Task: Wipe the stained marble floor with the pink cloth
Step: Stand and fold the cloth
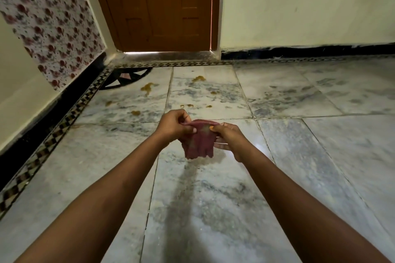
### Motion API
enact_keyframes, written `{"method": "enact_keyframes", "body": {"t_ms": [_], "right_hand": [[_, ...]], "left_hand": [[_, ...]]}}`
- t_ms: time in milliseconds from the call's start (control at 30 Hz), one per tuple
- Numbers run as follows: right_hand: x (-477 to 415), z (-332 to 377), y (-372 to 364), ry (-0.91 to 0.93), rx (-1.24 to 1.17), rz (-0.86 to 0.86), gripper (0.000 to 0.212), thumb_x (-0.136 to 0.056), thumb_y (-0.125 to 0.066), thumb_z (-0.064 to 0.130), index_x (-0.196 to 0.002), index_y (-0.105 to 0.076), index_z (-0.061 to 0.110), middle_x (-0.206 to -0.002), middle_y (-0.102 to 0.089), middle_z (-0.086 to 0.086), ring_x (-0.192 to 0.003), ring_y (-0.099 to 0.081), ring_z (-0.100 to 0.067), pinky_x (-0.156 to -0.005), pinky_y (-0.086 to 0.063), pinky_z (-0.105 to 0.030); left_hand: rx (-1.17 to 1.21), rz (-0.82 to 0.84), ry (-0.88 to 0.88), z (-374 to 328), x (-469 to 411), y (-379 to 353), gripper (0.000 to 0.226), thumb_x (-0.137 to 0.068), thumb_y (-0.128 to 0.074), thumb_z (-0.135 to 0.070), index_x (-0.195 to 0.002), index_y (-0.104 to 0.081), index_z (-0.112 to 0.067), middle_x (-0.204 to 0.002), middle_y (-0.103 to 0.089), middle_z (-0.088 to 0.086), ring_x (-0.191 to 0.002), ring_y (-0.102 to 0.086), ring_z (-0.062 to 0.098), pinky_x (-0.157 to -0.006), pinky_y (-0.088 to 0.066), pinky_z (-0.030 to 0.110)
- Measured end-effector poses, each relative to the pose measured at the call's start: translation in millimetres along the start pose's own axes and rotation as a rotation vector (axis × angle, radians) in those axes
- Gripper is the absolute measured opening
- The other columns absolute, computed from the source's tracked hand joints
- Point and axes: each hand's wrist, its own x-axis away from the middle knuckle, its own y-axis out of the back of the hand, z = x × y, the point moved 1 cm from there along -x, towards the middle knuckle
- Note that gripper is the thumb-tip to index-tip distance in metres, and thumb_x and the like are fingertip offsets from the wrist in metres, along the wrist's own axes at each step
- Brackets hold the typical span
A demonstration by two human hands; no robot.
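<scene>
1. Head view: left hand [175,124] and right hand [229,137] are pinching the pink cloth [199,139] by its top edge, above the marble floor [213,198].
2. Yellow-brown stains [147,87] are sitting near the floor's far-left corner, by the wooden door [162,6].

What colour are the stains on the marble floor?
The stains are yellowish brown, clearest in the head view.

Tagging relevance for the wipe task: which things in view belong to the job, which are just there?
Job: pink cloth, pinched at its top edge by left hand and right hand; brown stains; marble floor.
Just there: wooden door; floral wall panel; patterned floor border.
</scene>
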Motion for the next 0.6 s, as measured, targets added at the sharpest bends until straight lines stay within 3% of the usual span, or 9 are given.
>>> {"method": "enact_keyframes", "body": {"t_ms": [100, 233, 300, 400, 500, 600], "right_hand": [[1, -1, -2, -0.053, -0.003, -0.016, 0.014, -0.091, -0.057, 0.016, -0.079, -0.053, 0.013, -0.081, -0.062, -0.007, -0.068, -0.062, -0.017, -0.058, -0.055, -0.023], [3, 0, -5, -0.099, -0.065, -0.032, 0.008, -0.093, -0.055, 0.014, -0.087, -0.054, 0.009, -0.084, -0.062, -0.010, -0.069, -0.063, -0.021, -0.056, -0.056, -0.025], [3, 1, -5, -0.109, -0.082, -0.034, 0.007, -0.093, -0.055, 0.014, -0.090, -0.055, 0.008, -0.083, -0.062, -0.010, -0.069, -0.063, -0.022, -0.056, -0.056, -0.024], [2, 1, -2, -0.119, -0.090, -0.009, 0.013, -0.093, -0.055, 0.014, -0.101, -0.055, 0.004, -0.085, -0.063, -0.012, -0.070, -0.064, -0.023, -0.054, -0.057, -0.023], [4, -1, 0, -0.183, -0.065, 0.048, 0.015, -0.092, -0.057, 0.017, -0.098, -0.057, 0.003, -0.084, -0.065, -0.014, -0.067, -0.066, -0.022, -0.051, -0.056, -0.023], [5, -5, 0, -0.226, 0.122, 0.052, 0.016, -0.090, -0.058, 0.023, -0.092, -0.058, 0.007, -0.091, -0.066, -0.011, -0.073, -0.064, -0.020, -0.060, -0.054, -0.025]], "left_hand": [[-0.207, -0.071, -0.064, 0, -4, 6, 0.029, -0.062, -0.084, -0.010, -0.069, -0.057, -0.018, -0.071, -0.061, 0.000, -0.067, -0.062, 0.020, -0.062, -0.056, 0.036], [-0.350, -0.103, -0.216, -8, -2, 10, 0.028, -0.063, -0.084, -0.019, -0.063, -0.056, -0.026, -0.094, -0.056, -0.004, -0.086, -0.061, 0.017, -0.074, -0.055, 0.042], [-0.323, -0.088, -0.289, -11, 0, 13, 0.022, -0.066, -0.083, -0.019, -0.067, -0.061, -0.022, -0.108, -0.059, -0.002, -0.092, -0.061, 0.016, -0.079, -0.053, 0.035], [-0.257, -0.035, -0.379, -19, 6, 19, 0.013, -0.071, -0.079, -0.013, -0.073, -0.067, -0.013, -0.125, -0.059, 0.003, -0.104, -0.058, 0.010, -0.075, -0.047, 0.016], [-0.157, 0.060, -0.434, -26, 10, 20, 0.009, -0.076, -0.075, -0.010, -0.078, -0.067, -0.007, -0.113, -0.066, 0.005, -0.107, -0.058, 0.005, -0.076, -0.048, 0.015], [-0.063, 0.152, -0.385, -30, 11, 17, 0.009, -0.086, -0.066, -0.016, -0.087, -0.059, -0.010, -0.077, -0.067, 0.008, -0.071, -0.064, 0.020, -0.065, -0.051, 0.035]]}}
